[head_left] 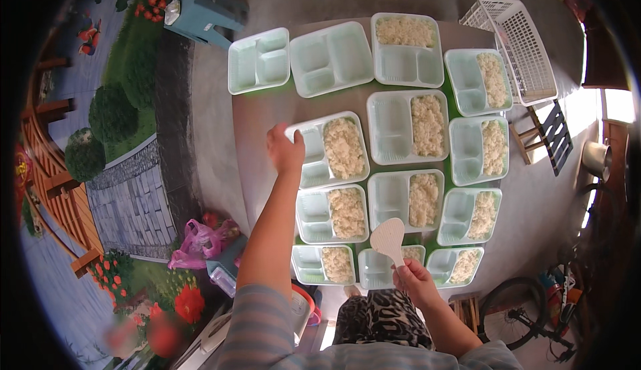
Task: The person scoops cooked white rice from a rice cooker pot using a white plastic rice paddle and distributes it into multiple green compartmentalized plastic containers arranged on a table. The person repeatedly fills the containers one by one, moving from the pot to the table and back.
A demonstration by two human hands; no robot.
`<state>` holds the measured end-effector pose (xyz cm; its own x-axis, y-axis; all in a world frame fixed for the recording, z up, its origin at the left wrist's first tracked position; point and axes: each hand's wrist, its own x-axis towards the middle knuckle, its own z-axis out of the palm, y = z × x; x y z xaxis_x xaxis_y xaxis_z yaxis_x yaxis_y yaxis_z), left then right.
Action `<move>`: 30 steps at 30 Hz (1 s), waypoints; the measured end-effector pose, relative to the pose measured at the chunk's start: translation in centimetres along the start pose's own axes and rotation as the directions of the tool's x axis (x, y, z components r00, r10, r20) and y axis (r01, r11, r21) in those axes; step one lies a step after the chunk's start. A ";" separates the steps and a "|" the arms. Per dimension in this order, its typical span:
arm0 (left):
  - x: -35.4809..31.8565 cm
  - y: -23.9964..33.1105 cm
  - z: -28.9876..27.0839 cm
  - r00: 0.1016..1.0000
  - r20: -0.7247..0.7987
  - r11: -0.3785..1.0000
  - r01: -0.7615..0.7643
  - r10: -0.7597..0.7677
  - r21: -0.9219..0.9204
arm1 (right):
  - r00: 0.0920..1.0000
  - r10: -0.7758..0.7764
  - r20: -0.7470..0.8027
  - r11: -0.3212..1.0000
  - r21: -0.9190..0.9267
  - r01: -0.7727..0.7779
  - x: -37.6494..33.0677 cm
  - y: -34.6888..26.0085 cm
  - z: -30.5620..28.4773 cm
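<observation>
While the left hand (287, 153) reached forward to the left edge of a pale green tray (312, 149), the right hand (415, 283) gripped a white paddle (387, 238) low and close to the body. That tray lay just to the right of the left hand, its upper left corner next to the thumb and fingers, with rice (343, 148) filling its long right-hand compartment and its two smaller ones bare. Thumb and fingers stood apart at the corner; whether they pinched the rim could not be told. The left forearm ran almost straight up from a striped sleeve (257, 316), leaning a little to the right, with the hand at its far end.

On the other side, the right forearm slanted up and to the left, its fingers closed around the paddle's handle. The paddle's broad head pointed away from the body, tipped slightly left, and showed in front of the nearest middle tray (375, 271), partly hiding it.

More trays stood in rows on the tabletop (257, 126), most of them with rice in one compartment. Two at the far left, a smaller tray (246, 63) and its neighbour (350, 53), held none. Beyond the far right corner stood a white basket (537, 69).
</observation>
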<state>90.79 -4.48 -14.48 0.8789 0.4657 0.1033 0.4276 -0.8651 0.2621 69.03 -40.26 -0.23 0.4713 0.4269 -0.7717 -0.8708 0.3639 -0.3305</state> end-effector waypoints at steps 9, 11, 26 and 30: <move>8.7 7.8 6.7 0.525 0.792 -0.243 0.762 -0.312 -0.601 | 0.999 -0.012 -0.037 0.997 0.081 0.015 -0.1 0.6 -0.7; 8.6 7.9 7.2 0.533 0.720 -0.194 0.727 -0.444 -0.658 | 0.998 -0.033 -0.053 0.997 0.065 0.037 -0.8 0.3 -0.3; -14.0 7.0 -15.2 0.735 0.575 -0.083 0.589 -0.360 -0.804 | 0.850 -0.526 -0.014 0.829 -0.231 0.509 -3.6 -2.6 5.6; -26.1 4.4 -24.7 0.772 0.541 -0.059 0.555 -0.333 -0.830 | 0.747 -0.665 -0.018 0.660 -0.484 0.575 -4.3 -1.3 8.0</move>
<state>64.54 -15.87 7.71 0.6507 0.5474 -0.5263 0.2876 0.4637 0.8380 69.25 -35.89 7.85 0.9283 0.0620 -0.3665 -0.3708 0.0852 -0.9248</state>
